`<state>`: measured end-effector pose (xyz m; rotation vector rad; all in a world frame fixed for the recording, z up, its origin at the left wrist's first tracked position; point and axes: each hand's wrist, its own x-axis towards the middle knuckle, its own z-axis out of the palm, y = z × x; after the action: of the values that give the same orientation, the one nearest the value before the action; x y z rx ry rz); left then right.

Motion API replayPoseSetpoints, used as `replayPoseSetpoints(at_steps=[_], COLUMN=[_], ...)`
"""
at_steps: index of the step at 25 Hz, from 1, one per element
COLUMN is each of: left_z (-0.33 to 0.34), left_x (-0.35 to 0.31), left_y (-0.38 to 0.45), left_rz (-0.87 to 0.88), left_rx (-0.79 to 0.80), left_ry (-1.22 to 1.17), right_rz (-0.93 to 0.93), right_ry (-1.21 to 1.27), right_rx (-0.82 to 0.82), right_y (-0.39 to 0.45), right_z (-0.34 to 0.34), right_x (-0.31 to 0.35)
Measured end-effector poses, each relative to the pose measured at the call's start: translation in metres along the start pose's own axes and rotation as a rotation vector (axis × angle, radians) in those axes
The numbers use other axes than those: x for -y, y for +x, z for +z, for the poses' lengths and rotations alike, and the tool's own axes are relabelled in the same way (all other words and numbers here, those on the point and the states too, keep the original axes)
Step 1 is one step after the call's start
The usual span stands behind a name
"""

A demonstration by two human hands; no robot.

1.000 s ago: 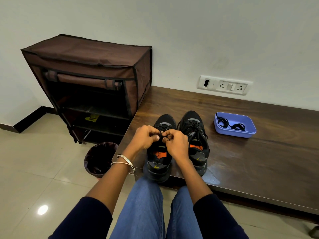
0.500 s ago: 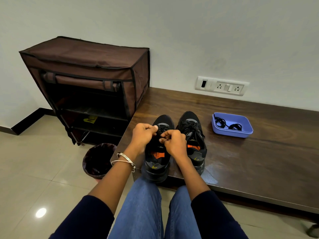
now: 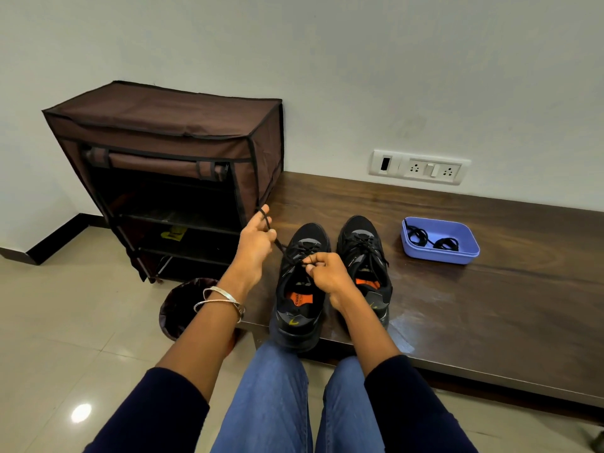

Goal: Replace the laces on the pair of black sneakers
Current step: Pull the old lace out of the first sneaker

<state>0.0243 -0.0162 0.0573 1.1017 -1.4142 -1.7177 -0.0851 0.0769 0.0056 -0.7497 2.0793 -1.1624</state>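
Two black sneakers stand side by side near the front edge of a dark wooden desk (image 3: 457,289), toes toward the wall. The left sneaker (image 3: 302,289) has its tongue area open, showing an orange insole label; the right sneaker (image 3: 366,256) is laced, with a similar orange patch visible inside. The left hand (image 3: 256,243) is raised to the left of the left sneaker, its fingers curled around a black lace (image 3: 277,245) that runs taut from the hand down to the upper eyelets of that shoe. The right hand (image 3: 328,273) rests over the left sneaker's throat, thumb and fingers pinching the lace where it meets the eyelets. Two bangles (image 3: 219,297) circle the left wrist. To the right of the sneakers, well apart from them, a blue tray (image 3: 439,256) sits on the desk and holds two coiled black laces (image 3: 431,240). A brown fabric shoe rack (image 3: 170,152) stands on the tiled floor against the desk's left end, and a dark bin (image 3: 183,305) sits on the floor below the desk's front corner. A white socket panel (image 3: 420,166) is mounted on the wall above the desk.
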Motion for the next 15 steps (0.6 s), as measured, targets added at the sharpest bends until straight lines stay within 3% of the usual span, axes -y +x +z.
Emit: replayPoseSetpoints(at_steps=[3,5,7,9,15], left_z=[0.001,0.005,0.011,0.015,0.008], left_x=[0.015,0.025,0.025,0.024,0.025], left_y=[-0.010,-0.017,-0.018,-0.019,-0.019], left_rz=[-0.026,0.244,0.473,0.463,0.446], left_rx=[-0.203,-0.343,-0.180,0.012,-0.017], left_ry=[0.662,0.830,0.891,1.046,1.279], right_rz=[0.039,0.039,0.034,0.024,0.011], right_ry=[0.072,0.117,0.157,0.169,0.091], right_rx=[0.039,0.039,0.045,0.045,-0.026], right_y=[0.002,0.002,0.002,0.000,-0.008], right_z=[-0.003,-0.005,-0.005,-0.005,-0.006], right_x=[0.002,0.001,-0.002,-0.004,0.002])
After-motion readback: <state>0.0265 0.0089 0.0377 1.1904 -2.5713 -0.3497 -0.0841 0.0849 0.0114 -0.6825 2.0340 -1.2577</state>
